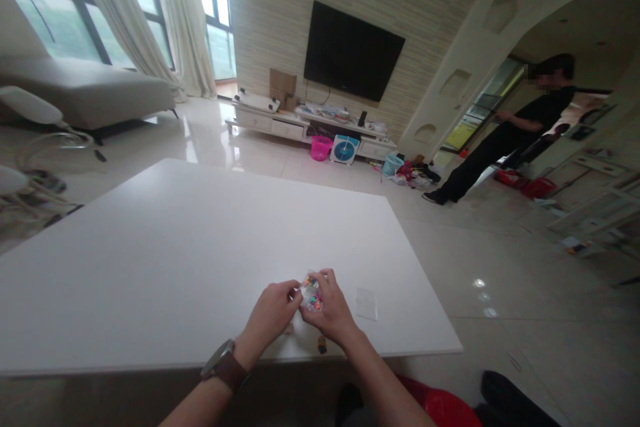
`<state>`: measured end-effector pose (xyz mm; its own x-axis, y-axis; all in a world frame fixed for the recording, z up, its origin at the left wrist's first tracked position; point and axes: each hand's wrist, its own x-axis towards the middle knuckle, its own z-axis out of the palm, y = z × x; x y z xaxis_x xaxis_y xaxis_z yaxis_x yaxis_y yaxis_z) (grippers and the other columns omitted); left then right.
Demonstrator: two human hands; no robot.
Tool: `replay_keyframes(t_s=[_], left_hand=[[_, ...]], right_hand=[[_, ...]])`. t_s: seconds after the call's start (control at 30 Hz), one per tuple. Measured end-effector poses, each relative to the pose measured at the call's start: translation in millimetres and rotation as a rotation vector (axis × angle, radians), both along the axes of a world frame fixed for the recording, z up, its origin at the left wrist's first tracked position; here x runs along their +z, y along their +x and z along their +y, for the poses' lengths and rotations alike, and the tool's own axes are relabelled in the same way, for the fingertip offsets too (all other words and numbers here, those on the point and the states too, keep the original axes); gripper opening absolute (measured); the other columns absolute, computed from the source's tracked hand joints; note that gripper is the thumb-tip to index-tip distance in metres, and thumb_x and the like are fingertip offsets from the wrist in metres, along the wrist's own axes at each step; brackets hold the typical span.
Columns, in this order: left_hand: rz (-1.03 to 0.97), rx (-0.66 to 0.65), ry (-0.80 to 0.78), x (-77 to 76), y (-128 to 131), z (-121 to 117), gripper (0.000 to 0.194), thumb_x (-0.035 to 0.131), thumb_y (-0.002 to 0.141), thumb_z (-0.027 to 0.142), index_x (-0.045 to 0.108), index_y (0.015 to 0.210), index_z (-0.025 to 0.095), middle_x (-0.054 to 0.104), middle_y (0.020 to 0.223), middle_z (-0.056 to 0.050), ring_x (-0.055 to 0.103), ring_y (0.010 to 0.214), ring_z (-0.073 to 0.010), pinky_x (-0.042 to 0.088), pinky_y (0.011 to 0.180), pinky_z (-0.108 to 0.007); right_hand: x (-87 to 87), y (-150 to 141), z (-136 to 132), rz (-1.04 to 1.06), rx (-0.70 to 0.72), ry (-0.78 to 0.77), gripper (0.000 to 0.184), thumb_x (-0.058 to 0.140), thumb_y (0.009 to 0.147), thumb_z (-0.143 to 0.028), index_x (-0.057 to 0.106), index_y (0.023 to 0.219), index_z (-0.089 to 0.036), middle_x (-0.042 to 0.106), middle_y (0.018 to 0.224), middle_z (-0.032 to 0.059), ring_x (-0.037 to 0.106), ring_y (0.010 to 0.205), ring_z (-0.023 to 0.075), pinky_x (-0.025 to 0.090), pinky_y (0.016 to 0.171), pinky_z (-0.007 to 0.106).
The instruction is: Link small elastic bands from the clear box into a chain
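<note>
Both my hands meet above the near edge of a white table (200, 247). Between them is a small clear bag (312, 293) filled with colourful little pieces. My left hand (273, 313), with a watch on its wrist, pinches the bag's left side. My right hand (333, 310) is wrapped round the bag from the right. A small dark piece (322, 345) lies on the table just below my right hand, and a tan piece (289, 329) lies under my left hand. A flat clear empty bag (366, 303) lies to the right of my hands.
A person in black (500, 140) stands at the far right near a doorway. A wall TV (353, 50) hangs over a low white cabinet (300, 123), with a pink basket (321, 147) and a fan (344, 149) on the floor. A grey sofa (85, 90) stands at the left.
</note>
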<state>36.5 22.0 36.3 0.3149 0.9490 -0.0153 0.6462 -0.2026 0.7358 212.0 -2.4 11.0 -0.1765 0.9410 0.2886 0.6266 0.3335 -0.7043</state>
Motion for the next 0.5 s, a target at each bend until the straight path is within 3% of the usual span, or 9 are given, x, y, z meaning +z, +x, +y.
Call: replay_keyframes(t_s=[0.5], left_hand=[[-0.019,0.001,-0.021,-1.1,0.4,1.0,0.031,0.049,0.09,0.024,0.078,0.096,0.017,0.077,0.081,-0.008,0.065,0.072,-0.0182,0.04,0.07,-0.027]], right_hand=[[-0.5,-1.0,0.7,-0.024,-0.008,0.002,0.067,0.077,0.07,-0.018,0.051,0.132,-0.024,0.047,0.121,0.0067,0.058,0.107,0.0213,0.054,0.096,0.039]])
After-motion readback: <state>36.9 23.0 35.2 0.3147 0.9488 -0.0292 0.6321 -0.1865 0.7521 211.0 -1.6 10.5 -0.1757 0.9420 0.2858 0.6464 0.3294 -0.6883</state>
